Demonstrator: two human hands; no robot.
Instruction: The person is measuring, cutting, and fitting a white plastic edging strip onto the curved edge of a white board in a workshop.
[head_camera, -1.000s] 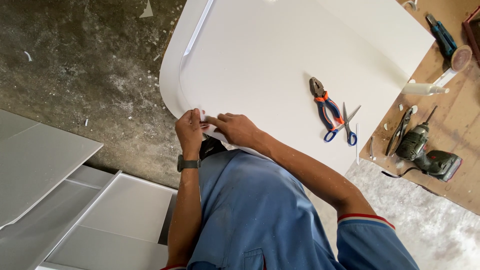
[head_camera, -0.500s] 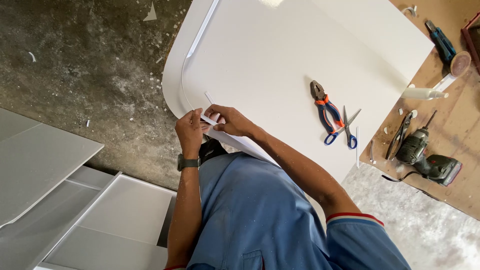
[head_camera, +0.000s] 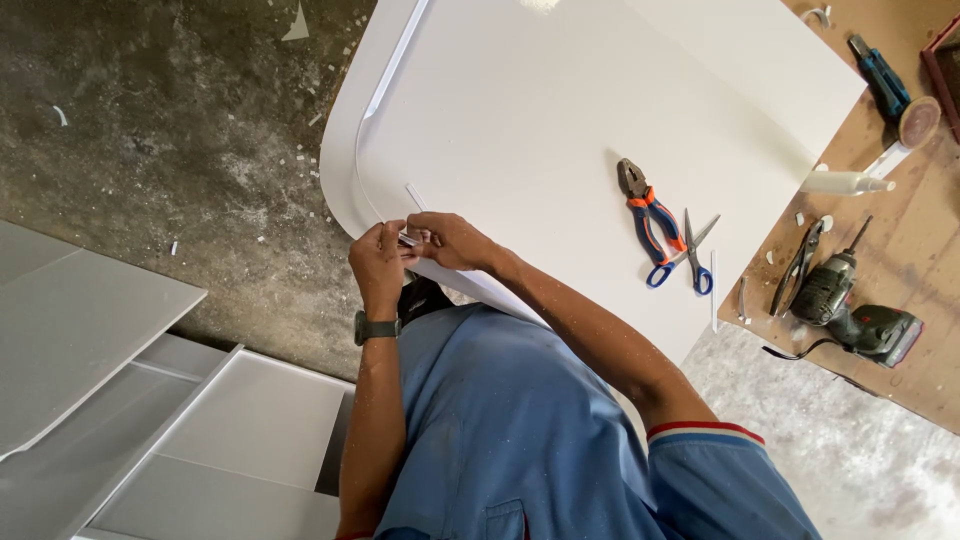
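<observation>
A large white panel (head_camera: 560, 130) with rounded corners lies on a workbench. A thin white edge strip (head_camera: 338, 170) runs around its near rounded corner. My left hand (head_camera: 377, 262), with a dark watch on the wrist, and my right hand (head_camera: 448, 240) meet at the panel's near edge. Both pinch the end of the strip between fingertips, and a short piece of strip (head_camera: 413, 195) sticks up just beyond them on the panel.
Orange-and-blue pliers (head_camera: 643, 213) and blue-handled scissors (head_camera: 695, 253) lie on the panel. A cordless drill (head_camera: 850, 305), a white glue bottle (head_camera: 845, 182), a blue tool (head_camera: 880, 75) rest on the wooden bench (head_camera: 900, 250). White cabinet panels (head_camera: 120, 400) sit on the concrete floor (head_camera: 150, 130) at left.
Both hands have stayed at the panel's near edge, shifting slightly along it while working the strip end. The short strip piece now shows above the fingers.
</observation>
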